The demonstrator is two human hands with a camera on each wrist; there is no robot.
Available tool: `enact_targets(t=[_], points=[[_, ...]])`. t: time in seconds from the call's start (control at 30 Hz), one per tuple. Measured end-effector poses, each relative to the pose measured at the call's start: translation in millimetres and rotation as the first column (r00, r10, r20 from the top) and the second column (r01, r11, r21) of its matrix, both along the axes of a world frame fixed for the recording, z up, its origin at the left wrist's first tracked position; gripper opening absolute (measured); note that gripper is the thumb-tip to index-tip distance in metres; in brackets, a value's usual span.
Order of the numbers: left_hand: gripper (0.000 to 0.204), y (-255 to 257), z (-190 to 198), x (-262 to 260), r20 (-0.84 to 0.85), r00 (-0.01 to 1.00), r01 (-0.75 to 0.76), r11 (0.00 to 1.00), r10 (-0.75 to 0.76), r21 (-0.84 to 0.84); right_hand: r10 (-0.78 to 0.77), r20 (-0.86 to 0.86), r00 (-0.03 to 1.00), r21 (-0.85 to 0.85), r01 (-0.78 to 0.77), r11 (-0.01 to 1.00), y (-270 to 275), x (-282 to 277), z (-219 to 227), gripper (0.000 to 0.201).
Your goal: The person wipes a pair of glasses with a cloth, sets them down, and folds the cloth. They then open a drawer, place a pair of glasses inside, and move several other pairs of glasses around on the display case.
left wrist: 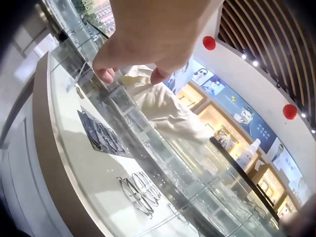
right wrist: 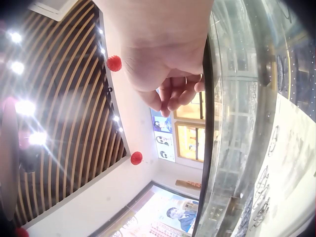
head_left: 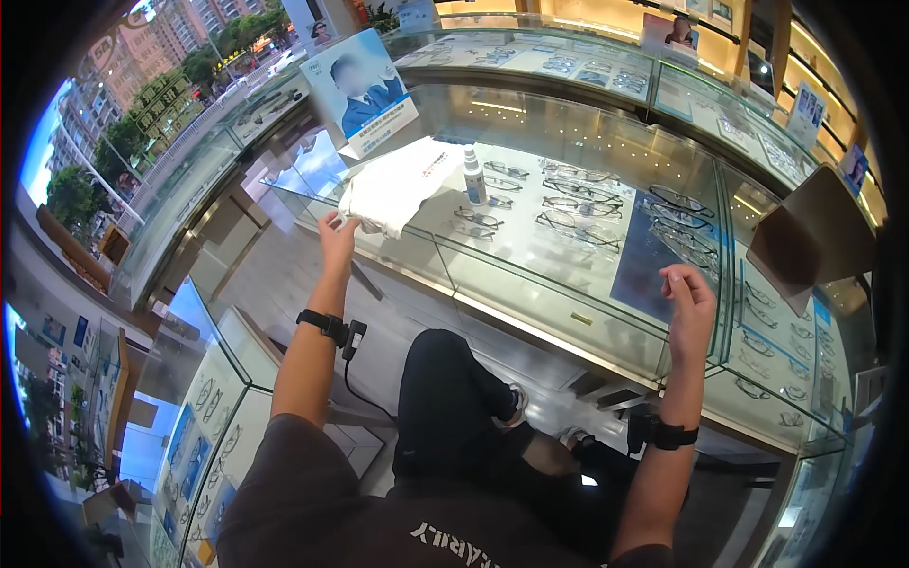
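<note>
At the near left edge of the glass display counter [head_left: 530, 312], my left hand [head_left: 338, 243] grips the corner of a white cloth [head_left: 398, 185] with red print. In the left wrist view the cloth [left wrist: 168, 108] shows between and beyond the thumb and fingers. Something clear and shiny peeks out under its near edge. A white spray bottle [head_left: 473, 177] stands upright on the glass just right of the cloth. My right hand [head_left: 691, 308] is raised over the counter's right part, fingers loosely curled with nothing in them; the right wrist view also shows this hand [right wrist: 173, 89] holding nothing.
Rows of eyeglasses [head_left: 578, 204] lie inside the counter beneath the glass. An advertising stand [head_left: 365, 95] rises behind the cloth. To the right is a brown panel [head_left: 810, 237], perhaps a mirror's back. A second glass case [head_left: 204, 407] stands at the left.
</note>
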State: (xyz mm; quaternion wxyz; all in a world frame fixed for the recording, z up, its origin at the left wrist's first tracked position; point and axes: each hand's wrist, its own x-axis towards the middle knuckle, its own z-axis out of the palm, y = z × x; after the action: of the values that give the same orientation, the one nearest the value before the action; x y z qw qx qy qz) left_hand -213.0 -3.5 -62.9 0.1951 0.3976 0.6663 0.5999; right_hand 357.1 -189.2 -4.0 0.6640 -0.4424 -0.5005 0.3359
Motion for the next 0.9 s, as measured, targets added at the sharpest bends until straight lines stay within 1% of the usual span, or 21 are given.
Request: enact_targets(t=[0.03, 0.07, 0.13, 0.17, 0.2, 0.27, 0.3, 0.37, 0.4, 0.47, 0.53, 0.57, 0.6, 0.63, 0.7, 0.73, 0.77, 0.8, 0.83, 0.87, 0.9], points=[[0.055, -2, -2, -2, 0.079, 0.997, 0.021, 1.0, -0.022, 0.012, -0.003, 0.003, 1.0, -0.003, 0.003, 1.0, 0, 0, 0, 0.017], [0.055, -4, -4, -4, 0.08, 0.997, 0.014, 1.0, -0.014, 0.009, -0.005, 0.008, 1.0, -0.004, 0.005, 1.0, 0, 0, 0, 0.017], [0.05, 0, -5, -11, 0.24, 0.958, 0.161, 0.987, -0.159, 0.012, -0.002, 0.023, 1.0, -0.009, 0.002, 1.0, -1, 1, 0, 0.017], [0.045, 9, -15, -25, 0.244, 0.952, 0.19, 0.982, -0.184, 0.0, 0.001, 0.028, 1.0, -0.012, -0.001, 1.0, 0, 2, -1, 0.017], [0.045, 11, -17, -31, 0.242, 0.953, 0.188, 0.982, -0.183, 0.003, 0.002, 0.033, 0.999, -0.013, -0.002, 1.0, 0, 1, 0, 0.018], [0.044, 18, -21, -39, 0.347, 0.931, 0.143, 0.988, -0.116, -0.052, 0.0, 0.021, 1.0, -0.008, 0.0, 1.0, 0, 1, 0, 0.018], [0.044, 15, -17, -37, 0.344, 0.931, 0.145, 0.988, -0.119, -0.051, -0.002, 0.013, 1.0, -0.007, 0.002, 1.0, -1, 1, 0, 0.017], [0.045, 3, -9, -33, 0.566, 0.801, 0.158, 0.981, -0.194, 0.112, -0.001, 0.004, 1.0, -0.003, 0.001, 1.0, -2, 1, 0, 0.017], [0.045, 2, -7, -34, 0.565, 0.802, 0.16, 0.981, -0.196, 0.112, 0.004, 0.001, 1.0, -0.001, -0.004, 1.0, -2, 1, 0, 0.017], [0.042, 0, -3, -38, 0.781, 0.559, 0.129, 0.96, -0.276, 0.248, 0.005, -0.001, 1.0, -0.003, -0.005, 1.0, -2, 1, 0, 0.017], [0.041, -4, 3, -37, 0.796, 0.541, 0.138, 0.963, -0.27, 0.233, 0.008, -0.001, 1.0, -0.004, -0.008, 1.0, -2, 1, 0, 0.017], [0.04, -5, 6, -37, 0.719, 0.678, 0.129, 0.988, -0.154, 0.09, 0.013, 0.006, 1.0, -0.001, -0.013, 1.0, -1, 2, -1, 0.017], [0.04, -5, 5, -38, 0.606, 0.794, 0.096, 0.994, -0.044, -0.053, 0.018, 0.013, 1.0, 0.003, -0.019, 1.0, -1, 3, -1, 0.017], [0.04, -4, 5, -40, 0.606, 0.794, 0.095, 0.994, -0.043, -0.053, 0.02, 0.014, 1.0, 0.002, -0.02, 1.0, -1, 2, -1, 0.017], [0.037, 2, 8, -43, 0.406, 0.91, -0.036, 0.993, 0.078, -0.109, 0.017, 0.014, 1.0, 0.001, -0.017, 1.0, -1, 1, 0, 0.017], [0.037, 6, 9, -43, 0.407, 0.91, -0.037, 0.993, 0.078, -0.109, 0.018, 0.014, 1.0, 0.001, -0.018, 1.0, -1, 1, 0, 0.017], [0.037, 11, 9, -42, -0.013, 0.992, -0.128, 0.992, 0.128, 0.014, 0.011, 0.02, 1.0, -0.001, -0.011, 1.0, -1, 2, -1, 0.017], [0.037, 14, 9, -38, -0.422, 0.882, -0.157, 0.974, 0.212, 0.162, 0.003, 0.027, 1.0, -0.003, -0.003, 1.0, -1, 2, -1, 0.017], [0.04, 7, 23, -20, -0.559, 0.818, -0.027, 0.981, 0.131, 0.19, 0.004, 0.027, 1.0, -0.003, -0.004, 1.0, -1, 2, -1, 0.017], [0.043, -4, 45, 4, -0.686, 0.725, 0.104, 0.975, 0.059, 0.194, -0.005, 0.03, 1.0, -0.004, 0.005, 1.0, -1, 1, 0, 0.017], [0.049, -11, 58, 21, -0.756, 0.654, 0.186, 0.976, -0.038, 0.112, -0.013, 0.032, 0.999, -0.005, 0.013, 1.0, -2, 0, 0, 0.017]])
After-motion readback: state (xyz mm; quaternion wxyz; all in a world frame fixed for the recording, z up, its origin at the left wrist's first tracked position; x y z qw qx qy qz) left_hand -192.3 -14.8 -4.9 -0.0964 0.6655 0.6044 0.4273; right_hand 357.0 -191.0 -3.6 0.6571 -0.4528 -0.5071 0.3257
